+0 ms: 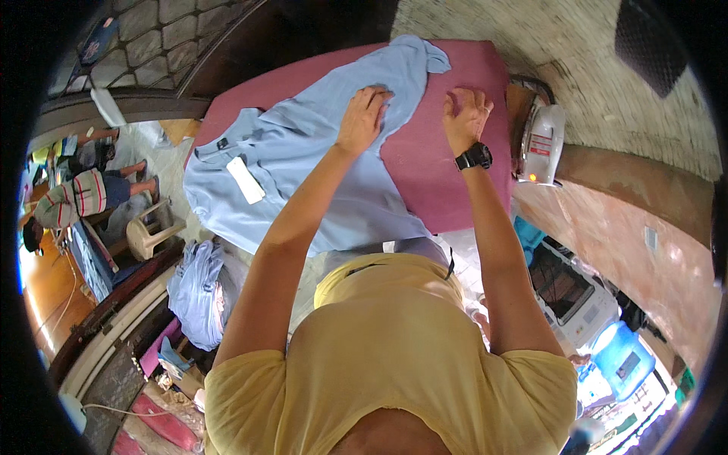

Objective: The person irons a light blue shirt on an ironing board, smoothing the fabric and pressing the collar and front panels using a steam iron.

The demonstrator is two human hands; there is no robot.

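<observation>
Fabric of a pale blue cotton shirt [303, 159] is spread across a padded ironing surface covered in dark pink cloth [455, 174], laid out so that it can be flattened; its collar end, with a white rectangular tag [246, 180], hangs toward the left edge, and one narrow part is stretched toward the far end of the pad. The left hand [364, 117] is laid palm down on the upper part of the shirt, fingers spread and pressed into the cloth, apparently so that the garment is held from sliding. The right hand [466, 117], with a black wristwatch [474, 157] on its wrist, is set just beside the shirt's edge on the bare pink cover, fingers curled downward; whether any cloth is pinched beneath them cannot be told. The shirt therefore lies under the left hand and just left of the right hand. A white electric iron [542, 144] is parked at the right end of the pad, well apart from the fabric and within reach of the right hand. A heap of folded blue garments [197, 292] is seen lower left, beside a pale plastic stool [152, 235].
</observation>
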